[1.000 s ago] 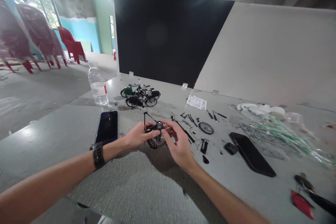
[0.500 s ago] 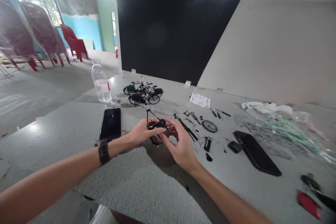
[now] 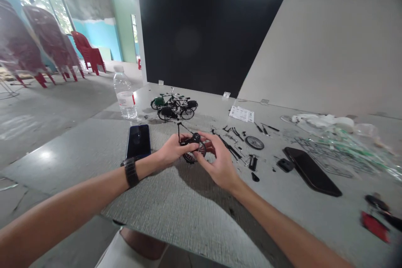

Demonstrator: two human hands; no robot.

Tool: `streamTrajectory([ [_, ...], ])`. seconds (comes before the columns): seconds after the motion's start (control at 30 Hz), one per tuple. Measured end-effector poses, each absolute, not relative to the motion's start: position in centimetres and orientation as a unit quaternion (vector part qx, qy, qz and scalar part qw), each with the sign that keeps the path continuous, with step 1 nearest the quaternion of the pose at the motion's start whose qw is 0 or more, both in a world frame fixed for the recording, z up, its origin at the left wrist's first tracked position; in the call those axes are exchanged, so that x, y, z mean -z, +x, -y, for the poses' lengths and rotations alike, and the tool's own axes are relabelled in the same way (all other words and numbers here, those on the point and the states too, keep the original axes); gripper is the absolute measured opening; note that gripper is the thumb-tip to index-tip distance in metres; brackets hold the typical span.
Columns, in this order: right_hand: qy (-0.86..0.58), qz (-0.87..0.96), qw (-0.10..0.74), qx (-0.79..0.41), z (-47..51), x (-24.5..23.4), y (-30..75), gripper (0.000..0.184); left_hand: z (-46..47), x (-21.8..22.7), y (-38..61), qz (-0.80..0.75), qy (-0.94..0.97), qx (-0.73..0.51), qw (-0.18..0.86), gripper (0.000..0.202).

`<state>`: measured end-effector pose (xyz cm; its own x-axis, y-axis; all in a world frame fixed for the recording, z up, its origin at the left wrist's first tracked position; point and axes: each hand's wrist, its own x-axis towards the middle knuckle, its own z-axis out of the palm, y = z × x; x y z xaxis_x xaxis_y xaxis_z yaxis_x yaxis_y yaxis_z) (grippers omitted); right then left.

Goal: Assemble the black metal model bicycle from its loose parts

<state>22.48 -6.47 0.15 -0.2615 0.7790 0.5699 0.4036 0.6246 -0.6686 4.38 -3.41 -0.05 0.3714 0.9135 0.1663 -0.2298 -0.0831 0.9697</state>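
Observation:
Just above the table, both hands hold a partly built black model bicycle, its wheel hanging below my fingers. My left hand grips the frame from the left, thumb laid across it towards the wheel. From the other side my right hand pinches the wheel's edge between thumb and fingers. The bare frame tube sticks up at the left. Right of my hands lie loose black parts: a spoked wheel, a small saddle, a black rack-like piece and several thin rods.
Assembled model bicycles stand behind my hands, near a water bottle. A phone lies at left, another dark phone at right. Instruction sheets, screwdrivers and clear plastic wrapping lie farther back.
The camera view has shifted slightly, so the table items appear a little farther right and higher. Both hands keep their hold on the model bicycle, with hardly any change in grip.

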Motion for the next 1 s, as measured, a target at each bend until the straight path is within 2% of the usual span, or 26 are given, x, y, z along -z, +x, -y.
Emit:
streamTrajectory([
  [0.17,-0.387,0.786,0.441,-0.196,6.7,-0.9,22.9,0.045,3.7,-0.4,4.3,-0.302,0.558,-0.476,0.608,0.032],
  [0.37,-0.405,0.805,0.412,-0.137,6.6,-1.0,23.4,0.045,3.7,-1.2,3.7,-0.311,0.478,-0.478,0.668,0.030],
  [0.63,-0.388,0.825,0.391,-0.129,6.3,0.4,23.2,0.069,3.5,-1.4,3.7,-0.306,0.452,-0.487,0.681,0.025],
  [0.9,-0.431,0.797,0.392,-0.160,5.1,0.7,24.1,0.084,2.6,-1.5,5.3,-0.301,0.457,-0.491,0.678,0.023],
  [1.0,-0.433,0.795,0.398,-0.151,5.0,0.6,24.3,0.083,2.6,-1.3,5.6,-0.303,0.457,-0.493,0.675,0.024],
])
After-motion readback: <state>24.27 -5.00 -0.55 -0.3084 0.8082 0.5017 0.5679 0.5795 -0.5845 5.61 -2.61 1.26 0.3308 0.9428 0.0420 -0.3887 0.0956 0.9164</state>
